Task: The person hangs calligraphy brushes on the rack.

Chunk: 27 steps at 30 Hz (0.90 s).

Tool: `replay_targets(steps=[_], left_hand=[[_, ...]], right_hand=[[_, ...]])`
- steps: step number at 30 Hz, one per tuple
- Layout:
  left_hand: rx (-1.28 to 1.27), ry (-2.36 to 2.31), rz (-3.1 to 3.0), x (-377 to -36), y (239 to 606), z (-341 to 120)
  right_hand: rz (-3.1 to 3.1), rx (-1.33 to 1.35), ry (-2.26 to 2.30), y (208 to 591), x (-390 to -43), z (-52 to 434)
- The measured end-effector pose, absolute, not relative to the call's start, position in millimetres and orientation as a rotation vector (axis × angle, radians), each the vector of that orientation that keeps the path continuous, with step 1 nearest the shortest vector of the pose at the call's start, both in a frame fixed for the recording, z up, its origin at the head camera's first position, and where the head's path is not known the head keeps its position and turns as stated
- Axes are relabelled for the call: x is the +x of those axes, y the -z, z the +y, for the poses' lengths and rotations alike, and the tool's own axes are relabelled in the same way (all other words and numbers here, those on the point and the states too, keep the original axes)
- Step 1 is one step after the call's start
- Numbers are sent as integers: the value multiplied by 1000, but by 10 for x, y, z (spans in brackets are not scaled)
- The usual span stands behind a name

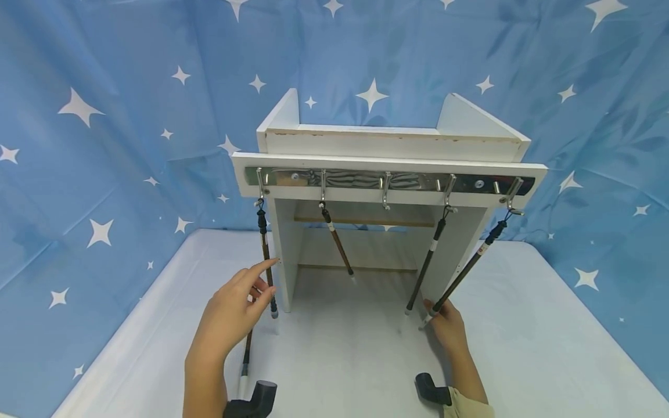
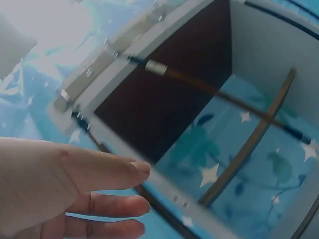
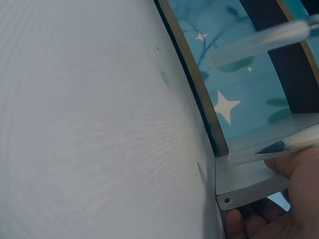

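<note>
Hanging from a metal hook rail (image 1: 387,180) on a white wooden stand (image 1: 389,145) we count four brushes, long dark handles with pale bands, tips down toward the white table (image 1: 340,354). We note the leftmost brush (image 1: 266,261) hangs at the far left hook, nearly straight down, just left of the stand's left leg. Our left hand (image 1: 230,316) sits beside it, forefinger stretched out toward the stand's leg, thumb and fingers loosely spread; the handle passes behind the fingers, and we cannot tell whether they touch it. A fifth brush (image 1: 245,363) lies on the table near the left wrist.

Our right hand (image 1: 449,325) rests on the table at the stand's right leg, fingers curled round the capped tip of the rightmost brush (image 1: 470,264), which slants from the far right hook down to that hand. In the right wrist view the clear cap (image 3: 279,147) shows a dark pointed tip inside.
</note>
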<state>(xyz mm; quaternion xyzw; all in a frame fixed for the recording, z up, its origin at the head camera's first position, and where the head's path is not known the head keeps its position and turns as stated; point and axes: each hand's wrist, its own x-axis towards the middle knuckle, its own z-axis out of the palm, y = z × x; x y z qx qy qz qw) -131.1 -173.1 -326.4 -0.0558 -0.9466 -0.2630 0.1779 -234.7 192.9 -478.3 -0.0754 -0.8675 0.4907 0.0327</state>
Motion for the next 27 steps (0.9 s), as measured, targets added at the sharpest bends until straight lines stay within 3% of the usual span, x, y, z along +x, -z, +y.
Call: replay_targets(steps=[9,17,22,27], left_hand=[[102,772,-2804,-1489,3444,-2038],[374,847,-3002,-1821,4013,-2184],[430,901,-3126,-1899,4323,-2210],[440,844,-3122,-1900,4382,-2209]], right_hand=[[-2673,-271,-1501,4795,-2344,1963],[-2655,-264,-1531,4801,-2316,1976],[-2659,-242,-1523,4789,-2331,1953],[-2672,-249,-1495,4801,-2364,1938]])
